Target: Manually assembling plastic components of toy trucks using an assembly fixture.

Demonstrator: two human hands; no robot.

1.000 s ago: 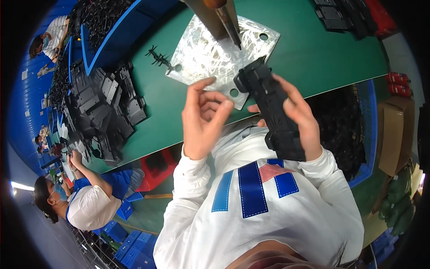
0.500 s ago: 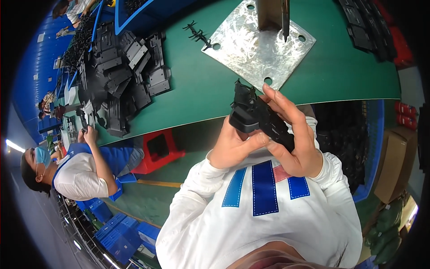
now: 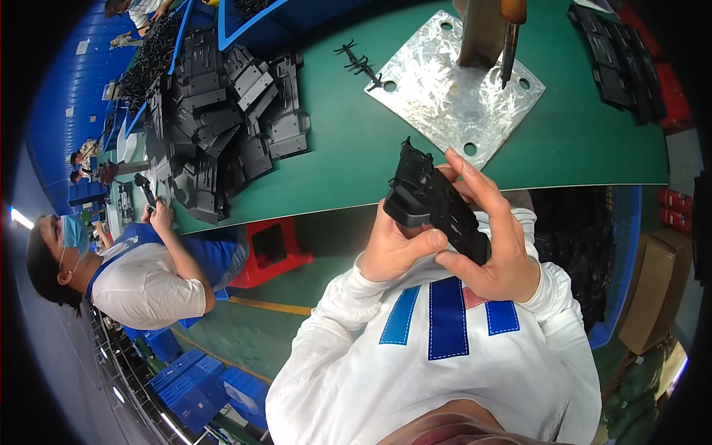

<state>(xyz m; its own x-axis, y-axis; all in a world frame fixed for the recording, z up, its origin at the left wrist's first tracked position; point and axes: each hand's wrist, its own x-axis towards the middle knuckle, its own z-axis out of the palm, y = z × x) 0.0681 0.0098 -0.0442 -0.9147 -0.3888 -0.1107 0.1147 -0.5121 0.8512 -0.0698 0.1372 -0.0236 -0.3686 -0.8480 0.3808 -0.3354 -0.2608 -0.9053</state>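
Observation:
Just in front of the bench's near edge, a black moulded plastic part [image 3: 437,204] is held tilted between my two hands. It is long, with a bulging block on one side and a ragged clip-like end toward the bench. My left hand [image 3: 393,248] grips it from the left, its thumb along the lower side and the other fingers hidden behind. My right hand [image 3: 500,245] clasps the part from the right, thumb on the near end, index finger stretched up along the far side.
On the green bench [image 3: 334,167] lie a metal base plate [image 3: 437,96] with an upright post and a tool above, a thin black sprue-like piece [image 3: 357,64], a heap of black plastic parts [image 3: 222,119] and stacked black parts [image 3: 619,63]. A masked co-worker [image 3: 148,278] sits left, holding a part.
The view has shifted, so the bench items appear farther right and lower. My hands keep their hold on the black part, with the right fingers slightly moved.

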